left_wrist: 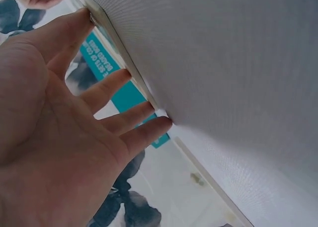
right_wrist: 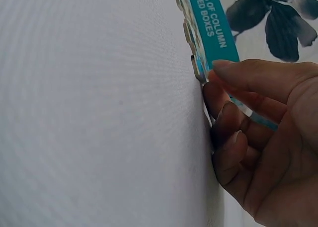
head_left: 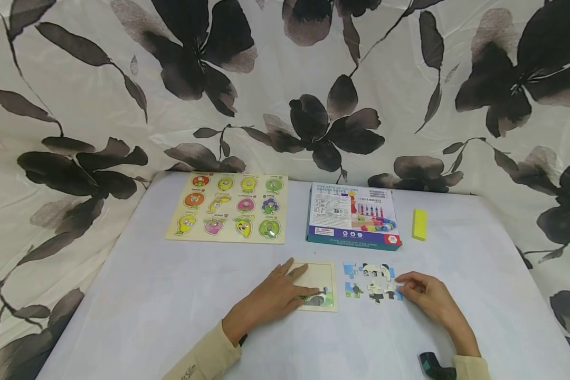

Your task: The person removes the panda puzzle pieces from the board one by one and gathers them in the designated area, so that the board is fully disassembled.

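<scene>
My left hand (head_left: 277, 290) lies with spread fingers on a small wooden puzzle board (head_left: 330, 272). Its fingertips press the board, whose lower part shows a dark and green picture partly hidden by the hand. Just right of the board, several jigsaw pieces (head_left: 374, 272) lie in two rows, forming a panda picture with blue edges. At the right end of the lower row, my right hand (head_left: 429, 295) pinches a blue-edged puzzle piece (head_left: 399, 296) between thumb and index finger. Its other fingers (right_wrist: 228, 152) are curled against the white tabletop.
Behind the small board lies a fruit puzzle board (head_left: 228, 208). To its right is a boxed toy set (head_left: 353, 216), then a yellow block (head_left: 419, 224). A black device (head_left: 437, 367) lies by the right sleeve. A flower-patterned cloth (head_left: 266, 79) hangs behind the white table (head_left: 171, 306).
</scene>
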Motion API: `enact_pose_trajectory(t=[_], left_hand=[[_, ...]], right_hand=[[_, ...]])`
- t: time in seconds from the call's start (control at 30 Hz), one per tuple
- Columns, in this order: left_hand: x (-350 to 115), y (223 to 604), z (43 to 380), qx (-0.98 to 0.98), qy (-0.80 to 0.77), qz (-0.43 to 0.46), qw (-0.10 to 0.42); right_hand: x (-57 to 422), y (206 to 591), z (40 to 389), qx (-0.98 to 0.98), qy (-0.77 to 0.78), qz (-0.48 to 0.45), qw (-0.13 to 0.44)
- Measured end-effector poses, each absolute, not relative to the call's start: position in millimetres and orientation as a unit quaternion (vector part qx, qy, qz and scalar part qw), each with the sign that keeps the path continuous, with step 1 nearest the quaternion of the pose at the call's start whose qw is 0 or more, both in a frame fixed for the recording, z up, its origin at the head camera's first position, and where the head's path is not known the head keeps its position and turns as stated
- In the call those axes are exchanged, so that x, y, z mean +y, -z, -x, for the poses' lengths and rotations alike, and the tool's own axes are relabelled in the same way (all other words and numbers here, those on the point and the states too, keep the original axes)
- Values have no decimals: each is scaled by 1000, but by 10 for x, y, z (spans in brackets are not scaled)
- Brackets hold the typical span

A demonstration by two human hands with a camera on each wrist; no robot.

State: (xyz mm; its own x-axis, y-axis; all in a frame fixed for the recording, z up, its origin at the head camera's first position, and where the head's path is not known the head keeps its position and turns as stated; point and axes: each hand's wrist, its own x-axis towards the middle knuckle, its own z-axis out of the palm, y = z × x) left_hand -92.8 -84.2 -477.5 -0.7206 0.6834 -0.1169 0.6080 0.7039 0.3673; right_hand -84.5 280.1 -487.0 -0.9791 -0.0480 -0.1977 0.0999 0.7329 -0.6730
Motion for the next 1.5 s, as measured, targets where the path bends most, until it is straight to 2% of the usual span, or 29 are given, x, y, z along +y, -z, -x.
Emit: enact_pose_trajectory(t=[0.23,0.43,0.6,0.93,1.07,1.5], left_hand=[[-831,4743,898,912,-162,-344,154],[-847,4711,800,910,-157,-338,181],[-883,4716,752,910,-157,-342,171],[-893,4708,736,914,-140,-336,178],[-903,4705,725,915,-135,-342,167],[-926,4728,711,912,-133,-359,143]], right_hand=[[2782,4830,872,926,369,-2,79],[2487,4720,951,913,405,37,36],[2028,4707,1059,893,440,79,49],[1272,4870,1106,860,444,236,90],[1135,4909,1087,860,428,258,106],[1047,4874,1050,878,380,277,86]])
